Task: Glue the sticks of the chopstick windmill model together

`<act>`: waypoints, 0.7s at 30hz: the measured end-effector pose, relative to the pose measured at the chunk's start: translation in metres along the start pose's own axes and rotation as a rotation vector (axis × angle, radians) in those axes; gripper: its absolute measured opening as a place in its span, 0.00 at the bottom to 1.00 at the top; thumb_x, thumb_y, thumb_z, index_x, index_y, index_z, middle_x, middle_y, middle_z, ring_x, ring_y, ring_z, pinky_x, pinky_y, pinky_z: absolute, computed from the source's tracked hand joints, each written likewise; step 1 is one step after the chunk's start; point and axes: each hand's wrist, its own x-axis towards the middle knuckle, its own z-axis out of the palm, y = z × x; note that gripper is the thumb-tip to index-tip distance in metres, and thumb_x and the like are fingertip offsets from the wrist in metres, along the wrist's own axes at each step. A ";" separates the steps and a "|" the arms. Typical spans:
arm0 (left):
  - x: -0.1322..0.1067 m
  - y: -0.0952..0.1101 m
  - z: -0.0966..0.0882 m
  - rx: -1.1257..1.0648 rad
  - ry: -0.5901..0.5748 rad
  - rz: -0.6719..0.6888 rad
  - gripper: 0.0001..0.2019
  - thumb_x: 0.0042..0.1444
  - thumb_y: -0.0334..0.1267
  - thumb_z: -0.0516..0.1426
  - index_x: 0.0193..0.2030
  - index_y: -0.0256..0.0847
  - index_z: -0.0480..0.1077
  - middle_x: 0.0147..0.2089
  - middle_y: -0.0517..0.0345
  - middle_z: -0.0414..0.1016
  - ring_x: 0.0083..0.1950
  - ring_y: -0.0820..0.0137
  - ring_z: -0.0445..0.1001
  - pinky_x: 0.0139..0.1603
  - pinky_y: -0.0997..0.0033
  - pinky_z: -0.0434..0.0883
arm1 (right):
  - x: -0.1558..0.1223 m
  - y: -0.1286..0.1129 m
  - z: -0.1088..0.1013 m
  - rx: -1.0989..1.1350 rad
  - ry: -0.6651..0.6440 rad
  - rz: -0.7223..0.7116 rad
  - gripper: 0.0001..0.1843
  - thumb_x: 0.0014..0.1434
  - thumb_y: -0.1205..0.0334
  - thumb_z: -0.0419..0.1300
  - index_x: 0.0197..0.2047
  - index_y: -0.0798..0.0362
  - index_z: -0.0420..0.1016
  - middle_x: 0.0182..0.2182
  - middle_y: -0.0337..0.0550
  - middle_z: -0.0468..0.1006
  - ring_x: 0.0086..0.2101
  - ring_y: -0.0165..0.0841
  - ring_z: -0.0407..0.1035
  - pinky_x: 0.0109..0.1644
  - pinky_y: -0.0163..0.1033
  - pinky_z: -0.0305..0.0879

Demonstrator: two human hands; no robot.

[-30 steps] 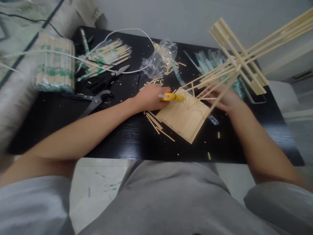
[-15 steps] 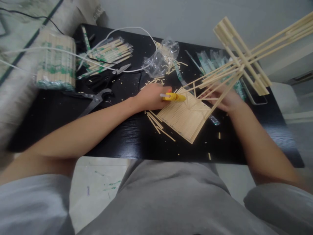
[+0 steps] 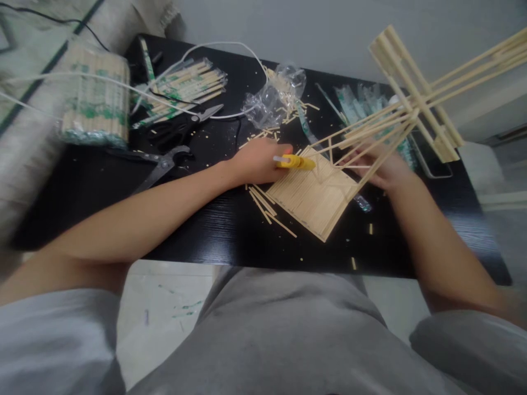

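My left hand [image 3: 260, 161] is closed around a yellow hot glue gun [image 3: 297, 162], with a pale glue stick poking out of its back end. The gun lies over the flat slatted panel of a wooden stick model [image 3: 319, 200], and its nozzle is hard to make out. From that panel, thin braces and long sticks rise up and right to a crosspiece of bundled sticks [image 3: 415, 96]. My right hand [image 3: 385, 164] grips the model's braced side from the right. Its fingertips are partly hidden behind the sticks.
Scissors [image 3: 181, 123] and metal shears [image 3: 164, 163] lie left on the black table [image 3: 214, 230]. Behind are wrapped chopstick packs [image 3: 96, 96], a white cable [image 3: 222, 44], clear plastic wrap [image 3: 267, 104] and stick offcuts. Loose sticks [image 3: 263, 206] lie beside the panel; a phone [image 3: 432, 159] is at right.
The whole view has shifted slightly. Both hands keep their holds, and the glue gun stays over the panel at nearly the same spot.
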 end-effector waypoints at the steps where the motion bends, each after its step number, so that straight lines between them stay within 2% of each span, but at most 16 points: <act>1: 0.000 0.000 0.000 0.001 0.000 -0.004 0.14 0.69 0.45 0.62 0.56 0.46 0.84 0.43 0.52 0.84 0.50 0.53 0.85 0.55 0.56 0.73 | 0.002 0.002 -0.003 0.007 -0.010 -0.006 0.11 0.79 0.68 0.75 0.43 0.47 0.81 0.29 0.35 0.78 0.30 0.33 0.79 0.49 0.43 0.89; 8: 0.000 0.000 0.001 -0.011 -0.001 0.000 0.15 0.70 0.46 0.62 0.57 0.45 0.84 0.44 0.51 0.83 0.52 0.53 0.84 0.58 0.56 0.72 | 0.006 0.005 -0.008 0.033 0.015 -0.011 0.12 0.79 0.72 0.72 0.42 0.48 0.82 0.29 0.34 0.80 0.27 0.30 0.76 0.48 0.41 0.88; 13: 0.000 0.000 0.003 -0.008 0.013 0.011 0.14 0.70 0.46 0.61 0.56 0.46 0.83 0.43 0.52 0.82 0.50 0.54 0.84 0.56 0.56 0.72 | 0.004 0.003 -0.008 0.023 0.040 0.005 0.09 0.77 0.73 0.73 0.44 0.50 0.85 0.32 0.39 0.85 0.31 0.32 0.82 0.45 0.39 0.88; 18: 0.001 -0.002 0.005 -0.018 0.025 0.020 0.13 0.69 0.45 0.62 0.56 0.47 0.83 0.43 0.52 0.82 0.51 0.53 0.84 0.56 0.55 0.73 | 0.004 0.002 -0.009 0.014 0.054 0.006 0.11 0.76 0.72 0.75 0.41 0.49 0.84 0.29 0.37 0.83 0.28 0.30 0.80 0.44 0.38 0.88; 21: 0.001 -0.003 0.006 -0.018 0.028 0.020 0.13 0.70 0.45 0.62 0.56 0.47 0.83 0.43 0.52 0.83 0.51 0.53 0.85 0.56 0.55 0.74 | 0.003 0.000 -0.007 0.013 0.048 0.010 0.13 0.78 0.73 0.73 0.40 0.49 0.84 0.29 0.37 0.82 0.28 0.30 0.79 0.45 0.38 0.88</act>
